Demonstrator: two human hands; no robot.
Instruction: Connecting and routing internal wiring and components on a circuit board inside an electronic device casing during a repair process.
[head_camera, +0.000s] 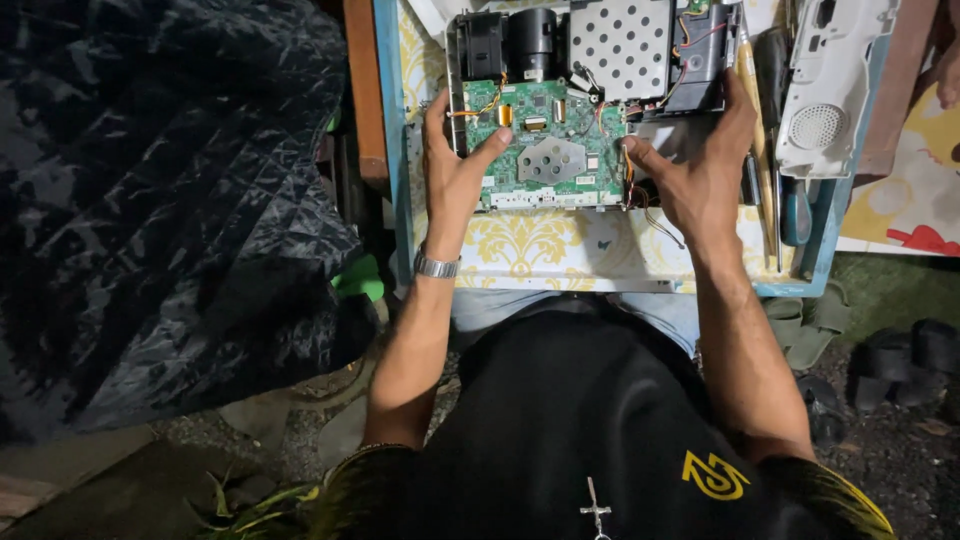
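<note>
A large dark quilted cover (150, 200) fills the left of the scene, heaped beside a small table (530, 250) whose top bears a yellow-and-white patterned cloth with a blue edge. On the far part of that table lies the opened device chassis (590, 100), its lid off, showing a perforated metal plate (620, 45) at the far middle, a black cylindrical lens housing (533, 40) and a fan (482, 45) to the far left, and a black module with red wires (700, 55) to the far right. A white plastic cover with a round speaker grille (830, 90) lies to the right of the chassis, and between the two rest some screwdrivers (775, 130) (one with a blue-green handle). On the near side of the chassis sits the green circuit board (545, 145). The left hand (452, 165) grips the board's left edge, thumb stretched across onto the green surface and fingers curled around the side of the frame; a metal wristwatch (437, 266) circles that wrist. The right hand (700, 165) holds the right side, fingers spread wide, the thumb tip touching the board's right edge and the other fingers reaching up along the black module.
</note>
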